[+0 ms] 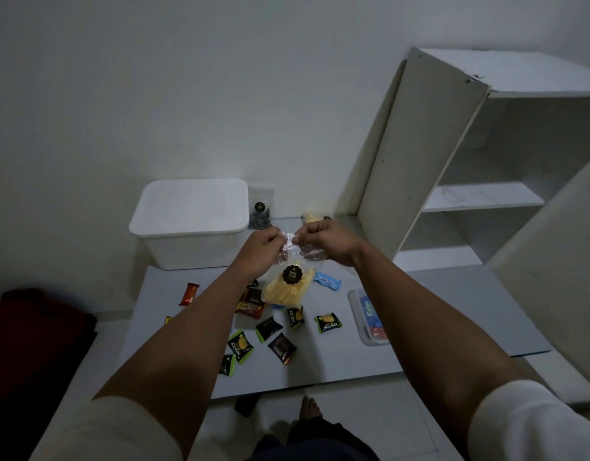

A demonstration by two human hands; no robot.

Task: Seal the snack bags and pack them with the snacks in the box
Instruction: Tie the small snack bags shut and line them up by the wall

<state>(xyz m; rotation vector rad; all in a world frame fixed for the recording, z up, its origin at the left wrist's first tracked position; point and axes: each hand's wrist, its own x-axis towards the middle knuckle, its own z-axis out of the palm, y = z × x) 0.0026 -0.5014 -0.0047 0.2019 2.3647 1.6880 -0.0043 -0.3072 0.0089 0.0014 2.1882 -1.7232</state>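
A clear snack bag of yellow sticks with a round black label hangs above the grey board. My left hand and my right hand both pinch its crumpled top edge, fingers closed on the plastic. Behind them stands the white box with its lid on. A second clear bag with dark pieces leans on the wall beside the box. A third yellow-filled bag peeks out behind my right hand. Several small wrapped snacks lie scattered on the board under the held bag.
A grey board on the floor carries everything. A clear tray with blue and red packets sits at its right. A white shelf unit stands at the back right. A dark red cushion lies at the left. My foot shows below.
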